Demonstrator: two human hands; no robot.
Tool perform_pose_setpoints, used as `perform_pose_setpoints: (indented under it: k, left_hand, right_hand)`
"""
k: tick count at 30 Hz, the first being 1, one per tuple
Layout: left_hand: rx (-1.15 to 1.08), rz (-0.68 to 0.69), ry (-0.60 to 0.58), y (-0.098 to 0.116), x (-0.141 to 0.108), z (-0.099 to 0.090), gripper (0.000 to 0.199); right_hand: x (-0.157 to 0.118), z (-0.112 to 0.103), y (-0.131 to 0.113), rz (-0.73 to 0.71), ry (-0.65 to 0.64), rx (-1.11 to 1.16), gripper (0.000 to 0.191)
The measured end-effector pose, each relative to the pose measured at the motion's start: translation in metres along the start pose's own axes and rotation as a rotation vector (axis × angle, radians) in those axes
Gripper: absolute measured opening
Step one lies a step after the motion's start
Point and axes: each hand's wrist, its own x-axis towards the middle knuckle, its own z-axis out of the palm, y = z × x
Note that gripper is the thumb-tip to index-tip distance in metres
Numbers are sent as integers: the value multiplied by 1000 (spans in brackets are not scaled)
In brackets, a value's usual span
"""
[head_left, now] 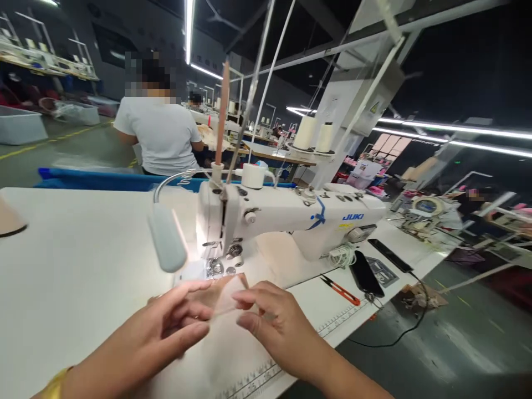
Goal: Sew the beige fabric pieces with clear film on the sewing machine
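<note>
The left hand has slim fingers and a small gold-toned glint, perhaps a ring, on one of them. Well behind those fingers, a smooth, shiny yellow-gold band circles the wrist. Both forearms are bare.

Fabric piece, blurred, edges indistinct.

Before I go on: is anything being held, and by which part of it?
Apparently a thin tan-and-white piece, by its edges: left hand at its left, right hand at its right. Blur hides whether either grip is closed.
</note>
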Motion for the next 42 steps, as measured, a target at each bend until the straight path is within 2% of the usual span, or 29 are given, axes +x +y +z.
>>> perform_pose_setpoints:
  k: [3,5,7,10,12,14,15,17,19,23,26,29,32,36,42]
  left_hand:
    - [-188,-229,-45,11,0,-3,61]
    - [-143,-278,-7,10,-2,-7,54]
    - [-45,-244,50,8,-5,-10,44]
    - [146,-77,105,4,-10,-8,30]
    - [246,54,43,3,-13,-2,21]
    - [316,128,-23,2,-16,3,17]
    - [342,134,-35,2,-17,6,16]
    - [373,111,-32,0,-19,7,18]
    - [368,82,-29,0,-20,5,20]
    - [373,82,-15,3,-21,-2,22]
    - [392,119,12,7,-20,1,27]
    - [373,190,28,8,-13,9,15]
    - [354,224,4,6,-4,13,18]
    - [253,150,5,1,1,11,29]
    - [338,135,35,1,-6,15,15]
  right_hand:
    - [3,6,-8,54,38,57,23]
    - [2,4,-4,89,80,11,22]
    - [-2,2,1,79,36,-61,21]
    - [-13,5,4,14,-109,-172,22]
    - [-17,11,4,-19,-185,-237,28]
    - [-16,16,6,-8,-205,-288,13]
    - [-13,18,8,19,-196,-309,8]
    - [-6,18,14,100,-152,-350,22]
    - [0,13,21,169,-99,-397,25]
    - [2,-1,26,198,-38,-443,23]
    - [-4,-5,18,146,-71,-396,20]
    - [-11,1,9,65,-162,-289,9]
    - [-16,11,7,88,-238,-239,28]
    - [-19,21,13,115,-222,-229,38]
    - [-21,24,15,96,-218,-223,42]
